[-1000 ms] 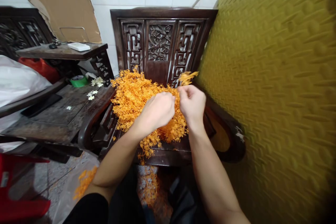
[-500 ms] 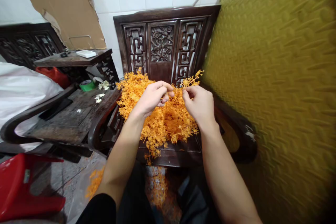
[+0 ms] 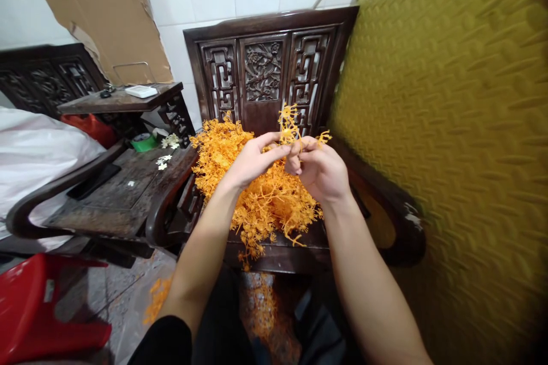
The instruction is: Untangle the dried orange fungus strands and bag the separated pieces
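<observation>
A big heap of orange plastic-looking flower sprigs (image 3: 257, 205) covers the seat of a dark carved wooden chair (image 3: 264, 111). Above the heap my two hands meet. My left hand (image 3: 254, 162) pinches an orange branched sprig (image 3: 288, 124) between thumb and forefinger, and its tips stick up over the fingers. My right hand (image 3: 324, 170) is closed against the left fingertips, with orange prongs (image 3: 324, 138) showing above its knuckles. Whether these prongs belong to the same sprig I cannot tell, as the fingers hide the stems.
On the left wooden seat lie green tape (image 3: 144, 142) and small white flower pieces (image 3: 170, 141). A red plastic stool (image 3: 29, 302) stands at lower left, near a clear bag (image 3: 143, 291) with orange bits. A yellow textured mat (image 3: 445, 97) rises along the right.
My hands have come together. The sprig that stood up from my right hand has given way to one upright between both hands. A loose sprig now lies at the heap's front edge.
</observation>
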Tool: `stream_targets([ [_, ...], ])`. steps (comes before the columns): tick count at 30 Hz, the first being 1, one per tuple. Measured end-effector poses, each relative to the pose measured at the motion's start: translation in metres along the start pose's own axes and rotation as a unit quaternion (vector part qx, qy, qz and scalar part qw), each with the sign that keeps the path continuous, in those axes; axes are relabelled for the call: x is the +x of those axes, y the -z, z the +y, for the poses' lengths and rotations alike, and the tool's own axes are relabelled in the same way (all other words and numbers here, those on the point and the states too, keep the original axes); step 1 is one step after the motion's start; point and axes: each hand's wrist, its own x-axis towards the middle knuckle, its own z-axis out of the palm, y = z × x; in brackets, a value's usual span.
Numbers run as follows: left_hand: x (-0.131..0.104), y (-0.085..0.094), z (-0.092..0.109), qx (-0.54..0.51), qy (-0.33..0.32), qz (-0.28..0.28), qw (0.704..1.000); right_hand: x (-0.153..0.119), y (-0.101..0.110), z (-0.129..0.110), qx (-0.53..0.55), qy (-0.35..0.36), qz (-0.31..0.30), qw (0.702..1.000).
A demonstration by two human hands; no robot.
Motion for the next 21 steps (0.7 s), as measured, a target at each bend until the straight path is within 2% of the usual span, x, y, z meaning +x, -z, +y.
stream_targets([
  [3, -0.003, 0.000, 0.001, 0.021, -0.047, -0.010, 0.999, -0.003, -0.002, -0.003, 0.025, -0.017, -0.022, 0.999],
  [6, -0.004, 0.001, 0.001, 0.009, -0.080, -0.003, 0.997, 0.000, -0.003, 0.003, -0.004, -0.018, -0.006, 1.000],
  [9, -0.004, 0.004, 0.001, 0.015, -0.106, 0.010, 0.994, 0.006, 0.000, 0.014, -0.057, 0.019, 0.073, 0.996],
  [11, -0.004, 0.008, 0.002, 0.045, -0.116, 0.013, 0.992, 0.008, 0.003, 0.020, -0.124, 0.072, 0.146, 0.979],
  [13, -0.006, 0.013, 0.006, 0.083, -0.123, 0.030, 0.989, 0.008, 0.006, 0.021, -0.231, 0.121, 0.199, 0.945],
  [15, -0.010, 0.017, 0.011, 0.124, -0.138, 0.078, 0.980, 0.006, 0.008, 0.019, -0.359, 0.150, 0.220, 0.894],
  [18, -0.019, 0.013, 0.020, 0.190, -0.175, 0.142, 0.956, 0.000, 0.007, 0.015, -0.548, 0.166, 0.201, 0.795],
  [21, -0.026, -0.001, 0.024, 0.271, -0.216, 0.123, 0.930, -0.004, 0.004, 0.019, -0.676, 0.170, 0.159, 0.700],
])
